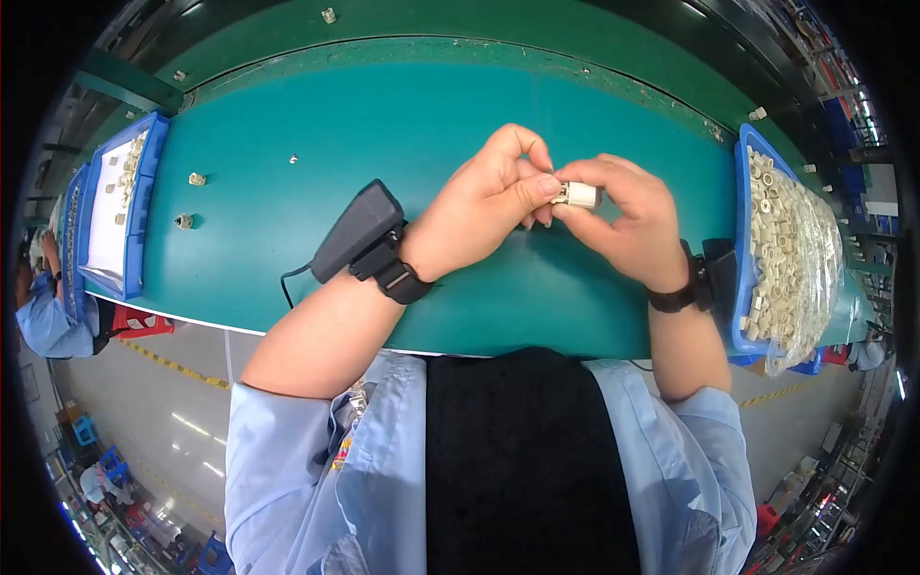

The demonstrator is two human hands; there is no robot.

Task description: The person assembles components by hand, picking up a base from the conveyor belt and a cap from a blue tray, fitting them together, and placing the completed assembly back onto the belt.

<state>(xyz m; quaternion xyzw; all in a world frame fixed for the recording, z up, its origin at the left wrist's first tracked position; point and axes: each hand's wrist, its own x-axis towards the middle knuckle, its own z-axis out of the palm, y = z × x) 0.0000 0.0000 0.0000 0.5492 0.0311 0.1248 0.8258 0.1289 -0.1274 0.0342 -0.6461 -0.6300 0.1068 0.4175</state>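
Both hands meet above the middle of the green counter (402,125), pinching one small cream plastic part (578,195) between them. The left hand (484,206) has its thumb and forefinger closed narrowly on the part's near end, and the right hand (623,218) wraps its fingers around the other end, so the part is held steady in the air, seemingly so both thumbs can work on it. A blue bin (743,287) lined with a clear bag and heaped with like cream parts sits just beside the right wrist, within easy reach. A second blue tray (144,206) with a white liner and a few parts lies well off to the left. Three loose parts (196,178) rest on the counter near that tray. Each wrist carries a black strap with a dark box (356,230). No labels can be made out.
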